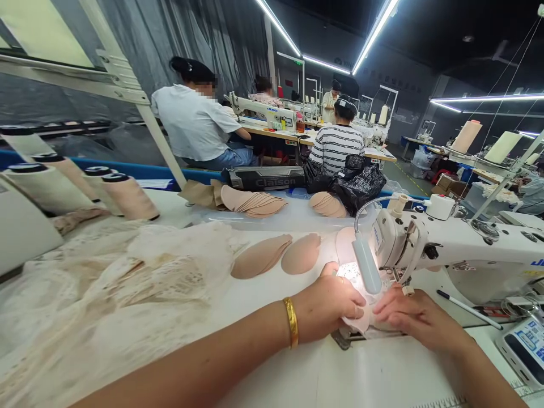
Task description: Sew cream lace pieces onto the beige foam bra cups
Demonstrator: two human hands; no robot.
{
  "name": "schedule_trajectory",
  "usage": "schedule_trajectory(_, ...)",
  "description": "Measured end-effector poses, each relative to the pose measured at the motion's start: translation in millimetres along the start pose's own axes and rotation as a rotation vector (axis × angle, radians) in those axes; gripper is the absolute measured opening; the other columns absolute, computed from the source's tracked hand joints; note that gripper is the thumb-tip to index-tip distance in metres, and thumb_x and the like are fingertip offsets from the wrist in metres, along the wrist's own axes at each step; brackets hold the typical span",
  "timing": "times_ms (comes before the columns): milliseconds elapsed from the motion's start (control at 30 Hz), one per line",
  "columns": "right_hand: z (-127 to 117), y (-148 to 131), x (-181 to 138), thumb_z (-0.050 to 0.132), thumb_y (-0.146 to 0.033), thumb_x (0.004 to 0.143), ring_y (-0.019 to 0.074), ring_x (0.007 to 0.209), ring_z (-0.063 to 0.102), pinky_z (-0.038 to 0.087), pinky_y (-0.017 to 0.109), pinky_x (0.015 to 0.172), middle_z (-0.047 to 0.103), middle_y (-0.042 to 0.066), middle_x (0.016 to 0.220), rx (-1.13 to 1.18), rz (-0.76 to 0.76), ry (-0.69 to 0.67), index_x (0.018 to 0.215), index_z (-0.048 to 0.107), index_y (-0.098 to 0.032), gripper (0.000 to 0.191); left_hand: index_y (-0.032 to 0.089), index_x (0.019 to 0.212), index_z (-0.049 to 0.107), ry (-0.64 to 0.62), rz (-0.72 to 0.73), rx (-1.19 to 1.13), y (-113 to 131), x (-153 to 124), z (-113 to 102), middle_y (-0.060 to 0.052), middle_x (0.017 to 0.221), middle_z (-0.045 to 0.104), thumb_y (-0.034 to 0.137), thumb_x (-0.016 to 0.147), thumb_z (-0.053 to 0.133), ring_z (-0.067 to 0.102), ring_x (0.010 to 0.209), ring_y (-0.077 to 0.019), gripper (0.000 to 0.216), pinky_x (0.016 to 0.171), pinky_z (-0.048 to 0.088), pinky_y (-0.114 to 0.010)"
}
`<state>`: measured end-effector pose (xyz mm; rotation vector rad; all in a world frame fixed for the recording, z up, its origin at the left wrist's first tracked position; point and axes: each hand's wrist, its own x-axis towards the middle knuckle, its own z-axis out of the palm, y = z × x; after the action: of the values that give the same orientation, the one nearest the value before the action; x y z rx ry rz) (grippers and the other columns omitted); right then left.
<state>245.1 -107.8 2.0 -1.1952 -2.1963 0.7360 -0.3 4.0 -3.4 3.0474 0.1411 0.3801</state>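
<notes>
- Rows of sewing stations fill a dim workshop under strip lights; a white table (pixel 272 294) carries the work.
- Left hand (pixel 329 306) presses flat, ungrasping, on a pale fabric piece (pixel 359 323); right hand (pixel 414 317) lies likewise opposite it.
- Sewing machine (pixel 446 243) stands just beyond the fingers; beige cups (pixel 276 255) lie left of the hands; lace heap (pixel 110 283) farther left.

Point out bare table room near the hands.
Bare white tabletop lies between the left hand and right hand. Crowded: cream lace fabric pile at left, white sewing machine beyond, beige foam cups past the wrist.
</notes>
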Motion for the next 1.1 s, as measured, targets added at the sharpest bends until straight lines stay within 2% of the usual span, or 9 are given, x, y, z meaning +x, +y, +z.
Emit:
schedule_trajectory(133, 23, 17, 5, 0.051, -0.033, 0.106, 0.026, 0.109, 0.067, 0.053, 0.042, 0.099, 0.077, 0.006, 0.117, -0.39, 0.064, 0.158, 0.12, 0.073, -0.03, 0.027, 0.021, 0.08, 0.068, 0.049, -0.018, -0.019, -10, 0, 3, 0.002, 0.09, 0.075, 0.003, 0.076, 0.067, 0.068, 0.083, -0.0215, 0.018, 0.085, 0.038, -0.039)
schedule_trajectory(233, 28, 25, 4, 0.054, -0.028, 0.103, 0.0268, 0.111, 0.067, 0.054, 0.044, 0.1, 0.075, 0.007, 0.124, -0.513, 0.064, 0.198, 0.121, 0.072, -0.029, 0.026, 0.026, 0.094, 0.074, 0.049, -0.015, -0.025, -17, 0, 4, 0.001, 0.1, 0.077, 0.006, 0.08, 0.067, 0.069, 0.09, -0.021, 0.025, 0.089, 0.038, -0.038)
schedule_trajectory(400, 26, 23, 5, 0.054, -0.026, 0.103, 0.0276, 0.112, 0.067, 0.055, 0.048, 0.099, 0.075, 0.006, 0.125, -0.547, 0.047, 0.217, 0.121, 0.072, -0.029, 0.026, 0.027, 0.098, 0.075, 0.023, -0.002, -0.019, -22, 1, 3, 0.0, 0.111, 0.078, 0.004, 0.077, 0.066, 0.068, 0.099, -0.0238, 0.032, 0.096, 0.036, -0.042)
schedule_trajectory(567, 28, 24, 8, 0.054, -0.023, 0.102, 0.0281, 0.115, 0.067, 0.055, 0.048, 0.101, 0.074, 0.006, 0.127, -0.538, 0.028, 0.239, 0.125, 0.07, -0.029, 0.029, 0.025, 0.088, 0.072, 0.005, -0.015, -0.006, -24, 4, 4, 0.001, 0.099, 0.079, 0.0, 0.073, 0.064, 0.068, 0.089, -0.0225, 0.03, 0.099, 0.032, -0.046)
schedule_trajectory(733, 28, 29, 8, 0.053, -0.022, 0.102, 0.0304, 0.12, 0.064, 0.054, 0.052, 0.101, 0.071, 0.008, 0.134, -0.518, 0.064, 0.212, 0.132, 0.067, -0.028, 0.033, 0.023, 0.082, 0.069, 0.034, -0.04, -0.002, -23, 4, 2, 0.001, 0.093, 0.077, 0.0, 0.072, 0.063, 0.067, 0.088, -0.0227, 0.025, 0.099, 0.03, -0.047)
schedule_trajectory(967, 27, 28, 7, 0.05, -0.024, 0.104, 0.0303, 0.117, 0.065, 0.054, 0.05, 0.099, 0.072, 0.008, 0.129, -0.538, 0.043, 0.217, 0.125, 0.068, -0.027, 0.028, 0.021, 0.079, 0.066, 0.048, -0.034, 0.014, -19, 4, 2, 0.0, 0.091, 0.077, 0.003, 0.072, 0.064, 0.066, 0.087, -0.0232, 0.019, 0.099, 0.032, -0.048)
schedule_trajectory(1033, 25, 24, 6, 0.049, -0.025, 0.104, 0.0295, 0.112, 0.066, 0.056, 0.047, 0.095, 0.073, 0.009, 0.124, -0.558, 0.048, 0.245, 0.124, 0.067, -0.027, 0.027, 0.021, 0.08, 0.067, 0.044, -0.039, 0.017, -20, 4, 4, 0.0, 0.091, 0.077, 0.004, 0.072, 0.064, 0.066, 0.086, -0.0228, 0.019, 0.099, 0.033, -0.048)
schedule_trajectory(1100, 24, 19, 4, 0.045, -0.027, 0.105, 0.0267, 0.096, 0.069, 0.058, 0.041, 0.081, 0.075, 0.008, 0.107, -0.564, 0.091, 0.258, 0.114, 0.068, -0.026, 0.024, 0.021, 0.08, 0.068, 0.037, -0.042, 0.017, -22, 4, 8, 0.0, 0.09, 0.077, 0.005, 0.073, 0.064, 0.066, 0.086, -0.0224, 0.018, 0.099, 0.033, -0.047)
